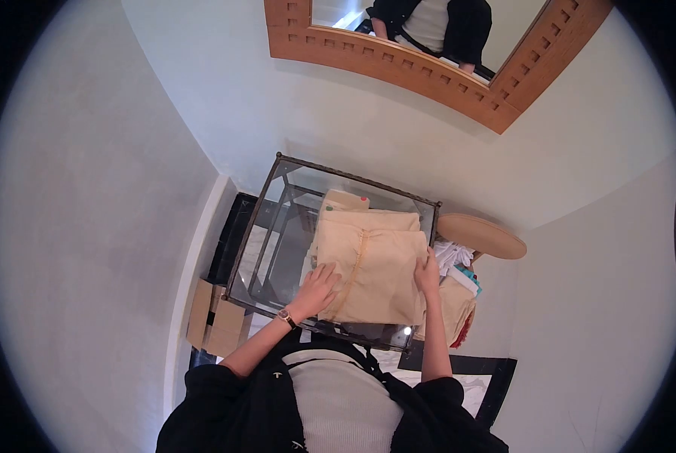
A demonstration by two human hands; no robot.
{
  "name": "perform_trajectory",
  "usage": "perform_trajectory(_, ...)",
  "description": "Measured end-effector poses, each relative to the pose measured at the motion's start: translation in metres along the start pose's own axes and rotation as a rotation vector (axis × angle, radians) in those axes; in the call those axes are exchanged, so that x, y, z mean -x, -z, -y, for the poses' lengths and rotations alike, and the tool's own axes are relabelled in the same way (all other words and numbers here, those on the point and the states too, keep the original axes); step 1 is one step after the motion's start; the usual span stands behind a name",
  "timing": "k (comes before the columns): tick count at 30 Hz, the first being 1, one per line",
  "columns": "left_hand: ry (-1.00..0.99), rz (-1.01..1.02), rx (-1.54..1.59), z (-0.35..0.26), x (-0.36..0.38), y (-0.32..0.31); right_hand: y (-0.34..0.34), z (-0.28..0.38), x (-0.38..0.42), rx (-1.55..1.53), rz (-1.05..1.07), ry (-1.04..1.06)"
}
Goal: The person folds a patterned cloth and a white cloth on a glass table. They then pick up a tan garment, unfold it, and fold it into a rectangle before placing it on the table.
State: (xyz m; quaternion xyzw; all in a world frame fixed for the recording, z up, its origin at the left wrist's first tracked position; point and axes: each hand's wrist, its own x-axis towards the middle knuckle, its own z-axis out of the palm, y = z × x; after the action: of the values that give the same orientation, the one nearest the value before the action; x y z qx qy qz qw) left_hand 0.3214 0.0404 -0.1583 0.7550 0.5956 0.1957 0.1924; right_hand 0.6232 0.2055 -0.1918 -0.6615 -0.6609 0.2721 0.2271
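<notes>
A beige folded cloth [383,275] with an orange stitched line down its middle lies on a glass-topped table. Under its far edge, more folded beige cloth [345,198] shows, with small red and green spots. My left hand [319,291] rests on the left part of the cloth with its fingers spread; a watch is on that wrist. At the right edge of the cloth is my right hand [427,273], closed on the border. Its fingertips are partly hidden.
The glass table [266,264] has a dark metal frame. To its right, a round-topped wooden piece [481,235] stands by white and beige fabrics [449,306]. Cardboard boxes [221,325] are on the floor at left. A wood-framed mirror [398,57] hangs ahead.
</notes>
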Motion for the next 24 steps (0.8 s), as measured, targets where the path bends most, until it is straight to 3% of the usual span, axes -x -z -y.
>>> perform_trajectory(3, -0.07, 0.075, -0.071, -0.009, 0.008, 0.002, 0.017, 0.048, 0.012, 0.071, -0.149, 0.093)
perform_trajectory(6, -0.093, 0.128, -0.089, -0.011, 0.014, -0.005, 0.011, 0.045, 0.006, 0.117, -0.123, 0.005)
perform_trajectory(9, -0.139, 0.079, -0.155, -0.002, 0.014, -0.017, -0.009, 0.027, 0.007, 0.14, -0.332, 0.184)
perform_trajectory(12, -0.139, 0.062, -0.345, 0.004, 0.011, -0.015, -0.011, 0.039, 0.029, 0.405, -0.333, 0.224)
perform_trajectory(15, -0.248, 0.146, -0.582, 0.0, 0.009, 0.003, -0.011, 0.042, 0.066, 0.443, 0.135, 0.62)
perform_trajectory(18, -0.423, 0.15, -0.746, 0.005, 0.012, -0.007, -0.006, 0.042, 0.097, 0.445, 0.34, 0.902)
perform_trajectory(24, -0.402, 0.138, -0.58, 0.011, 0.011, -0.019, 0.023, 0.032, 0.109, 0.505, 0.417, 0.845)
